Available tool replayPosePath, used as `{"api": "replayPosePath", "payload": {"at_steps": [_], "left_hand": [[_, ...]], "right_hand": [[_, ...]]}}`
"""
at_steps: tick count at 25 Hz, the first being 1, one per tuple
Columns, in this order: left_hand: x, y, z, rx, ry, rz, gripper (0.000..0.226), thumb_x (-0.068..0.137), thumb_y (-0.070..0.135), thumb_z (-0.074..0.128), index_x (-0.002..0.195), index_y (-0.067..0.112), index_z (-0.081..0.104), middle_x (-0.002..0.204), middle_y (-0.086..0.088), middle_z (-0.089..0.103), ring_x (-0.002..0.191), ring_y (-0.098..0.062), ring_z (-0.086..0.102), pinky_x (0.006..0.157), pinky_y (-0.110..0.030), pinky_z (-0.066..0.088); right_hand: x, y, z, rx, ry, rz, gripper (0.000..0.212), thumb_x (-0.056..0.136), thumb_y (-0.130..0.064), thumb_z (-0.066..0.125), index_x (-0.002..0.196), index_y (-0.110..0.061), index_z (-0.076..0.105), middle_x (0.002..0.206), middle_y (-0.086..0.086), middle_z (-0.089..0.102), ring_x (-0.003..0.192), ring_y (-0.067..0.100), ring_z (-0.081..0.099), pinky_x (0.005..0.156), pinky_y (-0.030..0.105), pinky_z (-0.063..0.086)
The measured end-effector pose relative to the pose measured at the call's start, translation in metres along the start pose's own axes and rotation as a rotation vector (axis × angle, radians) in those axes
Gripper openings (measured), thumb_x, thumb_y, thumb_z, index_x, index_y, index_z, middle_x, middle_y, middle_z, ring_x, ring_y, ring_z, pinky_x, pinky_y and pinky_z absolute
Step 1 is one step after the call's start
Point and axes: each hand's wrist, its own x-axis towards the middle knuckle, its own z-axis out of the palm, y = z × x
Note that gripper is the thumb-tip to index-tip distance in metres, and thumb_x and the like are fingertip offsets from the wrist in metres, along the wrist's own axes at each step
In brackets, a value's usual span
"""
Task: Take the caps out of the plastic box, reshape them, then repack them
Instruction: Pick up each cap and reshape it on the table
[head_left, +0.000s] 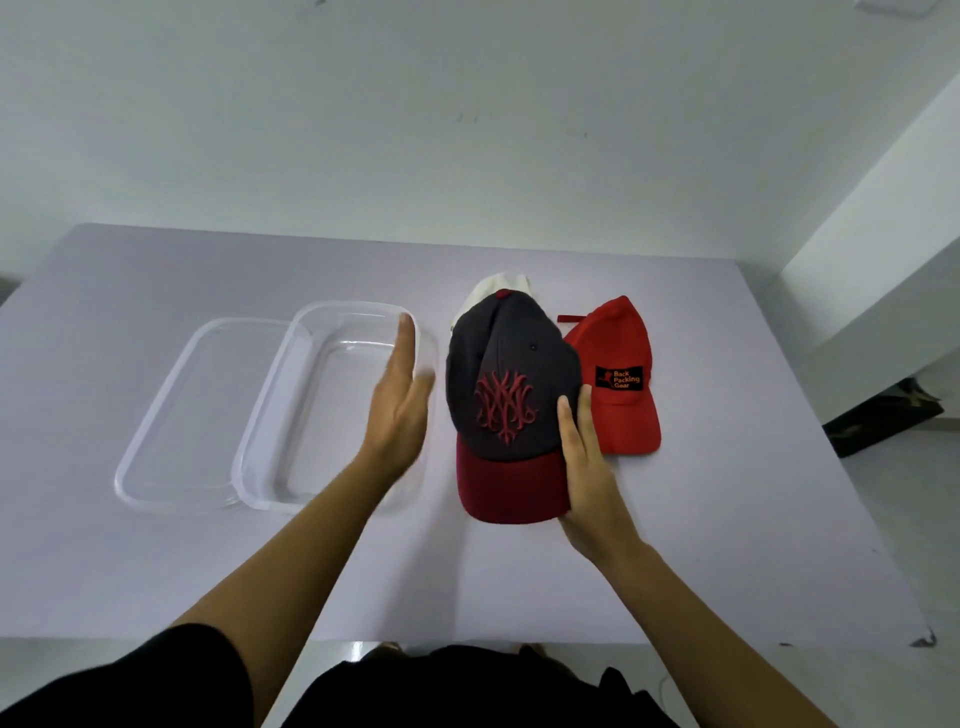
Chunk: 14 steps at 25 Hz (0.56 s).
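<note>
A dark grey cap with a maroon brim and red embroidery lies on the table, brim toward me. My right hand rests flat against its right side and brim edge. A white cap peeks out behind the grey one, mostly hidden. To the right lies a red cap with a black patch. My left hand hovers open, fingers together, blurred, between the grey cap and the clear plastic box. The box holds nothing.
The clear lid lies left of the box, partly under its edge. The lavender table ends near my body at the front and against a white wall at the back. A dark object sits on the floor at right.
</note>
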Motion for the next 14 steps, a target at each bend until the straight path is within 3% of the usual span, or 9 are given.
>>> {"api": "replayPosePath", "payload": {"at_steps": [2,3,5,7,8,9,11,12,14], "left_hand": [[0.020,0.013,-0.006,-0.265,-0.085,-0.166,0.059,0.093,0.055,0.029,0.147,0.030,0.025,0.155,0.011,0.025,0.138,0.001,0.023,0.116,-0.026,0.019],[0.026,0.016,-0.008,-0.303,-0.169,-0.201,0.060,0.090,0.061,0.031,0.143,0.031,0.035,0.150,0.010,0.037,0.136,-0.004,0.033,0.113,-0.029,0.027],[0.029,0.022,-0.009,-0.290,-0.287,-0.199,0.048,0.093,0.051,0.042,0.130,0.023,0.054,0.128,0.005,0.061,0.117,-0.009,0.057,0.095,-0.024,0.044],[0.029,0.026,-0.005,-0.333,-0.292,-0.225,0.034,0.094,0.037,0.051,0.115,0.014,0.064,0.107,-0.002,0.071,0.097,-0.014,0.068,0.079,-0.023,0.053],[0.030,0.028,-0.004,-0.358,-0.251,-0.238,0.030,0.093,0.034,0.053,0.107,0.011,0.066,0.100,-0.005,0.072,0.090,-0.016,0.069,0.075,-0.025,0.055],[0.030,0.029,-0.002,-0.372,-0.203,-0.242,0.028,0.093,0.033,0.054,0.100,0.010,0.068,0.093,-0.007,0.072,0.083,-0.017,0.069,0.072,-0.027,0.056],[0.033,0.028,-0.001,-0.318,-0.159,-0.237,0.027,0.093,0.033,0.055,0.091,0.010,0.069,0.084,-0.010,0.071,0.075,-0.016,0.067,0.069,-0.027,0.055],[0.033,0.028,0.000,-0.280,-0.168,-0.235,0.025,0.093,0.033,0.055,0.091,0.012,0.070,0.085,-0.011,0.071,0.075,-0.016,0.066,0.070,-0.028,0.055],[0.032,0.030,0.004,-0.231,-0.208,-0.224,0.024,0.092,0.033,0.056,0.094,0.013,0.070,0.090,-0.013,0.072,0.079,-0.017,0.067,0.074,-0.030,0.056]], "right_hand": [[-0.008,-0.001,0.006,0.032,0.001,-0.042,0.091,0.089,-0.011,0.055,0.144,-0.038,-0.012,0.153,-0.014,-0.025,0.132,0.013,0.026,0.095,0.025,0.043],[-0.011,-0.002,0.008,0.040,0.000,-0.056,0.092,0.088,-0.010,0.056,0.144,-0.039,-0.011,0.152,-0.015,-0.026,0.133,0.021,0.030,0.093,0.033,0.048],[-0.014,-0.003,0.012,0.020,-0.006,-0.054,0.100,0.085,-0.002,0.060,0.144,-0.039,-0.011,0.153,-0.013,-0.027,0.132,0.035,0.037,0.084,0.040,0.054],[-0.014,-0.003,0.015,-0.038,-0.042,-0.024,0.113,0.075,0.012,0.062,0.144,-0.038,-0.012,0.154,-0.008,-0.023,0.127,0.041,0.044,0.069,0.033,0.056],[-0.013,-0.002,0.016,-0.091,-0.083,-0.011,0.119,0.071,0.015,0.062,0.144,-0.038,-0.014,0.155,-0.005,-0.020,0.132,0.040,0.037,0.070,0.030,0.054],[-0.012,0.001,0.015,-0.151,-0.133,-0.006,0.121,0.068,0.017,0.061,0.143,-0.037,-0.017,0.154,-0.004,-0.019,0.141,0.035,0.021,0.082,0.030,0.052],[-0.008,0.007,0.010,-0.167,-0.224,0.045,0.113,0.070,0.018,0.052,0.143,-0.036,-0.014,0.154,-0.005,-0.018,0.144,0.019,-0.006,0.110,0.034,0.032],[-0.004,0.007,0.006,-0.080,-0.199,0.104,0.102,0.072,0.017,0.046,0.144,-0.034,-0.005,0.155,-0.007,-0.009,0.144,0.015,-0.005,0.115,0.034,0.025],[0.009,0.002,-0.002,0.230,-0.019,0.254,0.070,0.084,0.002,0.037,0.145,-0.024,0.018,0.151,-0.011,0.017,0.143,0.009,0.014,0.116,0.029,0.023]]}}
